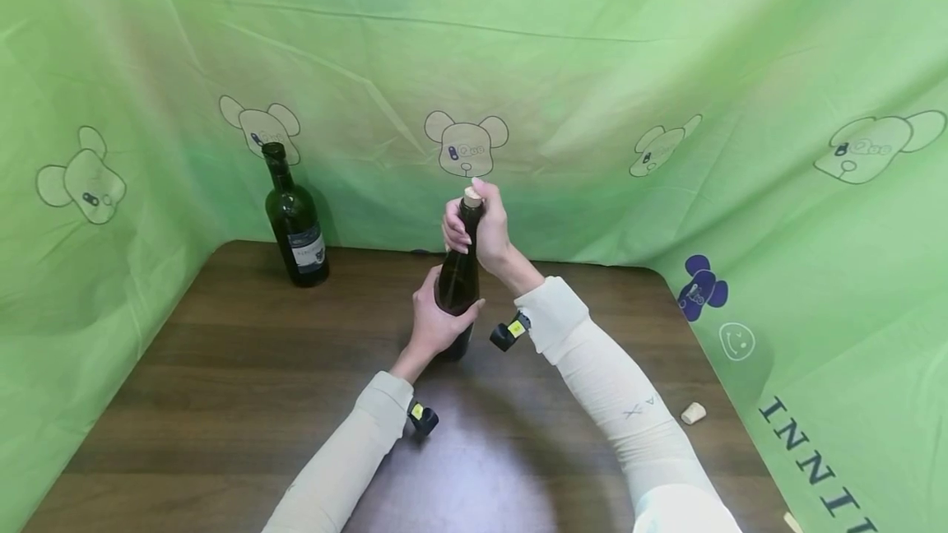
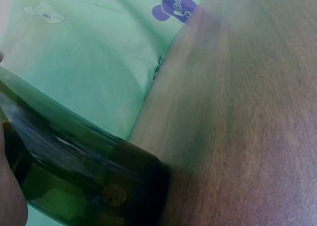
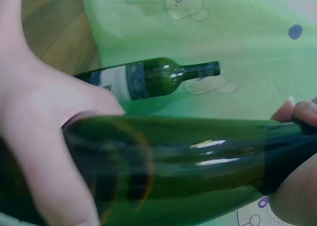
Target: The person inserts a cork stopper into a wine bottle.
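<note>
bottle point(image 1: 459, 274) of dark green glass sits near the middle of the head view, in both your hands. your left hand point(image 1: 437, 315) is clamped round its body, thumb on the right side of the glass. your right hand point(image 1: 492, 224) is wrapped round the neck higher up, with its thumb tip beside the pale cork point(image 1: 472, 198) that sticks out of the mouth. whether the thumb presses on the cork, you cannot tell. in the left wrist view, a round brown spot point(image 2: 115, 195) shows through the glass near the bottle's base.

at the upper left of the head view, a second bottle point(image 1: 291, 210) stands upright on the brown table point(image 1: 244, 401), a label point(image 1: 307, 249) on its front. a small pale lump point(image 1: 693, 413) lies at the lower right of the frame, near the table's edge. green cloth point(image 1: 518, 48) with printed animal faces fills the upper part and both sides.
</note>
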Action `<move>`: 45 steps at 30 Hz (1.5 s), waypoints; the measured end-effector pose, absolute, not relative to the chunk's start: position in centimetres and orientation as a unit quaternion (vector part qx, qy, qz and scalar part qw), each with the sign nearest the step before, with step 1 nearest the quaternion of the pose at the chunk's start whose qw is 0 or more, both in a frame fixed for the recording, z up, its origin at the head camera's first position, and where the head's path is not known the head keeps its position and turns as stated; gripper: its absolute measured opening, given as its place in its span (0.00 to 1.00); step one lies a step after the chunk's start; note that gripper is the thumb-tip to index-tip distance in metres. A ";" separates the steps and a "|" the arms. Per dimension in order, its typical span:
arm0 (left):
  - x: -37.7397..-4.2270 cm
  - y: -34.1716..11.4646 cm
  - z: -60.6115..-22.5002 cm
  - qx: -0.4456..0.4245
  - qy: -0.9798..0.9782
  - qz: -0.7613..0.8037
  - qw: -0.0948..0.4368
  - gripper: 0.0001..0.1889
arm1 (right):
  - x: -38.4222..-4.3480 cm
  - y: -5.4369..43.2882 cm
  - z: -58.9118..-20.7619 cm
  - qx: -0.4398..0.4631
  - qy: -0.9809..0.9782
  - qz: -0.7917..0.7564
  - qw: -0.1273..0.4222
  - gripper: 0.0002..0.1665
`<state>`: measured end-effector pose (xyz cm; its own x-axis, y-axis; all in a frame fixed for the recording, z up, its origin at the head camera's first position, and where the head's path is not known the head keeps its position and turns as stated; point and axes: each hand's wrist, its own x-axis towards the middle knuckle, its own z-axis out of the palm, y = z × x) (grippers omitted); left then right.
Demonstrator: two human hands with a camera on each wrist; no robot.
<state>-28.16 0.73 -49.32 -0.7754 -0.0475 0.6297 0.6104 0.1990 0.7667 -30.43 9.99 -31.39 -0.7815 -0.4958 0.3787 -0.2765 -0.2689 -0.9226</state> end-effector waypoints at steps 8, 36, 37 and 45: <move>-28.1 0.7 -49.6 -0.192 -0.723 -0.603 0.278 0.33 | -30.3 9.8 -31.2 -0.297 0.616 -0.725 0.078 0.33; -28.1 0.9 -49.5 -0.185 -0.724 -0.594 0.298 0.34 | -30.5 9.7 -31.8 -0.324 0.598 -0.731 0.050 0.33; -28.0 0.9 -49.5 -0.184 -0.725 -0.594 0.298 0.34 | -30.5 9.6 -31.7 -0.324 0.599 -0.730 0.053 0.33; -28.0 1.0 -49.4 -0.180 -0.721 -0.598 0.300 0.34 | -30.6 9.7 -31.7 -0.319 0.599 -0.732 0.053 0.33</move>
